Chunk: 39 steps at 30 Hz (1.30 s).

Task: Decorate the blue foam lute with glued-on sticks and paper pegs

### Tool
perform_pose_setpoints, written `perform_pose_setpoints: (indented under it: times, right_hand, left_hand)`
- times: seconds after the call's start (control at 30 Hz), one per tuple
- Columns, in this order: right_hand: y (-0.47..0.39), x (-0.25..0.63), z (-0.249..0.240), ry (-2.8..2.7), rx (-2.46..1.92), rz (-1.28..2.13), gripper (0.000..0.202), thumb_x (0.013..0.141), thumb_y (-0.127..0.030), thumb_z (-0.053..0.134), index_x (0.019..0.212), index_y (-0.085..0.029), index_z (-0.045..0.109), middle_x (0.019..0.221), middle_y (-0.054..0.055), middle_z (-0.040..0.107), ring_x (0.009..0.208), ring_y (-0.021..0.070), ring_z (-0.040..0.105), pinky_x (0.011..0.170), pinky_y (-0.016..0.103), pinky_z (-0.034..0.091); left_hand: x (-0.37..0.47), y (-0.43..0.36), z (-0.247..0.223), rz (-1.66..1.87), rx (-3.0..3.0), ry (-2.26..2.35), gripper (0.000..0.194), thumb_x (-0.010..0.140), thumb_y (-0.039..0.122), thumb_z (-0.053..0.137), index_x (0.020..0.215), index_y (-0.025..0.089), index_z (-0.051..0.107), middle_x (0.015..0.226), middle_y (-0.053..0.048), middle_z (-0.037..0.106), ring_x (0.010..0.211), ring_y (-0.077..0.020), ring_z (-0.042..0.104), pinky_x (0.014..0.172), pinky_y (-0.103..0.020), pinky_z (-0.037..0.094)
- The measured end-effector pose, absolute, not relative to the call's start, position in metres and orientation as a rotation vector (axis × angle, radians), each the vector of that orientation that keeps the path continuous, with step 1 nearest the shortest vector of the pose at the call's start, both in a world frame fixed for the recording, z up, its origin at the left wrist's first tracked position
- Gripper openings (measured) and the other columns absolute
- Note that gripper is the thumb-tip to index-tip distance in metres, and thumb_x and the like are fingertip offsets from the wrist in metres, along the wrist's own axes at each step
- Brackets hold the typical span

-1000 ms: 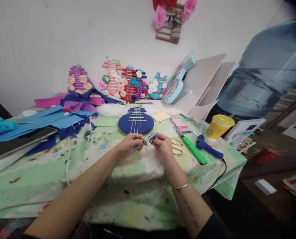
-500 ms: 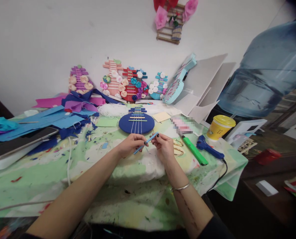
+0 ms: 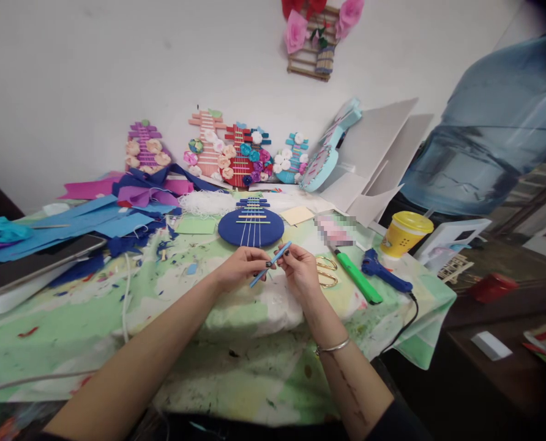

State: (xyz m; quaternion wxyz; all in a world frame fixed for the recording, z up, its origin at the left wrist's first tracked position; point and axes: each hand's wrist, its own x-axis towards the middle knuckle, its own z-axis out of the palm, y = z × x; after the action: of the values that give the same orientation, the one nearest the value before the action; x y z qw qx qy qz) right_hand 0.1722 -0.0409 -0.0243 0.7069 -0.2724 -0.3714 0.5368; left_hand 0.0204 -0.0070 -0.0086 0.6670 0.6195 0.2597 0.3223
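Observation:
A thin light-blue strip (image 3: 258, 278) slants between my hands above the front part of the table. My left hand (image 3: 240, 268) pinches it near its middle, and my right hand (image 3: 299, 267) grips it close to its upper end. Just beyond my hands lies a dark blue lute-shaped piece (image 3: 227, 228) with pale strings and several crossbars. Gold-handled scissors (image 3: 328, 278) rest right of my right hand, partly under a green cutter (image 3: 358, 277). A blue glue gun (image 3: 385, 271) lies farther right.
Scraps of blue and pink cloth (image 3: 93, 223) and a phone (image 3: 38, 263) lie at the left. Several decorated lute shapes (image 3: 240, 150) lean on the wall. A yellow cup (image 3: 404, 233) stands at the right, before a large water bottle (image 3: 488, 135). A cord (image 3: 404, 331) hangs over the table edge.
The strip has turned a little steeper between my fingers, and its lower end has shifted slightly right. My right fingers have moved slightly on it.

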Motion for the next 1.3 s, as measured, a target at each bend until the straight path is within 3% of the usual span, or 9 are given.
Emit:
perform_pose_setpoints:
  times: [0.2, 0.43, 0.73, 0.93, 1.07, 1.2, 1.3]
  right_hand:
    - [-0.04, 0.173, -0.026, -0.856, -0.601, 1.177, 0.013, 0.059, -0.024, 0.074, 0.066, -0.017, 0.067, 0.06, -0.001, 0.061, 0.05, 0.007, 0.047, 0.049, 0.02, 0.04]
    - [-0.043, 0.17, -0.024, -0.882, -0.574, 1.208, 0.02, 0.059, -0.027, 0.075, 0.076, -0.018, 0.068, 0.069, 0.001, 0.064, 0.054, 0.0091, 0.052, 0.056, 0.024, 0.045]
    - [-0.045, 0.17, -0.022, -0.928, -0.587, 1.219, 0.015, 0.057, -0.023, 0.075, 0.066, -0.017, 0.064, 0.051, -0.003, 0.057, 0.046, 0.0085, 0.047, 0.049, 0.022, 0.04]
    - [-0.043, 0.171, -0.024, -0.891, -0.627, 1.277, 0.018, 0.059, -0.025, 0.074, 0.073, -0.017, 0.066, 0.06, -0.001, 0.063, 0.049, 0.0084, 0.05, 0.05, 0.022, 0.044]
    - [-0.041, 0.174, -0.026, -0.804, -0.622, 1.313, 0.014, 0.06, -0.021, 0.073, 0.071, -0.016, 0.066, 0.061, -0.001, 0.062, 0.046, 0.006, 0.047, 0.049, 0.02, 0.044]
    - [-0.036, 0.174, -0.032, -0.742, -0.735, 1.277, 0.016, 0.057, -0.019, 0.074, 0.07, -0.014, 0.066, 0.062, 0.001, 0.064, 0.05, 0.0071, 0.054, 0.05, 0.019, 0.045]
    - [-0.033, 0.174, -0.035, -0.706, -0.834, 1.23, 0.018, 0.052, -0.016, 0.074, 0.068, -0.013, 0.066, 0.059, 0.002, 0.066, 0.055, 0.0111, 0.061, 0.056, 0.021, 0.048]
  left_hand:
    - [0.02, -0.01, -0.005, 0.684, 1.513, 0.597, 0.016, 0.068, 0.024, 0.067, 0.075, 0.011, 0.068, 0.058, -0.002, 0.061, 0.05, -0.0093, 0.056, 0.049, -0.02, 0.039]
    - [0.019, -0.008, -0.008, 0.74, 1.49, 0.586, 0.019, 0.068, 0.027, 0.068, 0.077, 0.01, 0.067, 0.06, -0.003, 0.063, 0.053, -0.0107, 0.057, 0.049, -0.02, 0.039]
    - [0.019, -0.008, -0.008, 0.665, 1.604, 0.549, 0.021, 0.071, 0.029, 0.067, 0.081, 0.011, 0.068, 0.063, -0.004, 0.064, 0.055, -0.0113, 0.059, 0.054, -0.021, 0.042]
    - [0.021, -0.007, -0.01, 0.694, 1.647, 0.601, 0.024, 0.072, 0.031, 0.066, 0.08, 0.009, 0.068, 0.06, -0.005, 0.065, 0.053, -0.0109, 0.057, 0.051, -0.021, 0.039]
    - [0.023, -0.005, -0.01, 0.858, 1.634, 0.661, 0.028, 0.07, 0.034, 0.067, 0.083, 0.01, 0.065, 0.071, -0.008, 0.068, 0.064, -0.0141, 0.06, 0.059, -0.024, 0.043]
    - [0.024, -0.002, -0.014, 0.964, 1.713, 0.726, 0.038, 0.068, 0.035, 0.068, 0.097, 0.012, 0.059, 0.092, -0.011, 0.067, 0.084, -0.019, 0.062, 0.067, -0.027, 0.046]
    - [0.024, 0.0, -0.02, 0.884, 1.893, 0.769, 0.052, 0.062, 0.026, 0.071, 0.109, 0.015, 0.054, 0.1, -0.01, 0.065, 0.08, -0.0177, 0.061, 0.065, -0.027, 0.046]
